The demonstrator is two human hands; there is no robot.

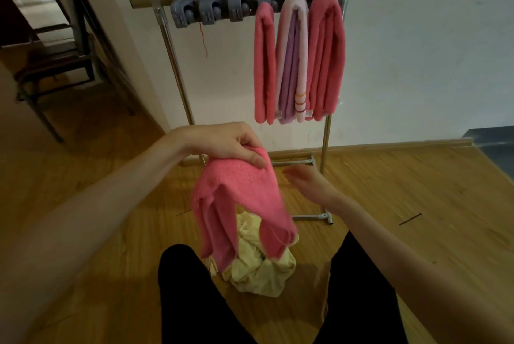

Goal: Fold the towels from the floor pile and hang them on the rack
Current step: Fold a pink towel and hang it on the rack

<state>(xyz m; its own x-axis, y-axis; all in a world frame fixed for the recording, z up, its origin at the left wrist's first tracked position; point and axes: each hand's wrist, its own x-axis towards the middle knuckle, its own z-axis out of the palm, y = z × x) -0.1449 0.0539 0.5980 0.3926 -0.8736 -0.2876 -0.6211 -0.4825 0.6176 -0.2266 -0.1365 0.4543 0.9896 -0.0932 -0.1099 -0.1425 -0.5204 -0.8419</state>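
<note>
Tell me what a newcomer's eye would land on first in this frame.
First, the folded pink towel at centre, draped from the grip of the left hand, while the open right hand hovers just beside it. Next, the three towels already hanging at the right end of the rack against the white wall: pink, lilac, pink. Below the held towel, a crumpled pale yellow towel lies on the wooden floor.

Head-worn view, forward and down, close over hands (311, 182)
</note>
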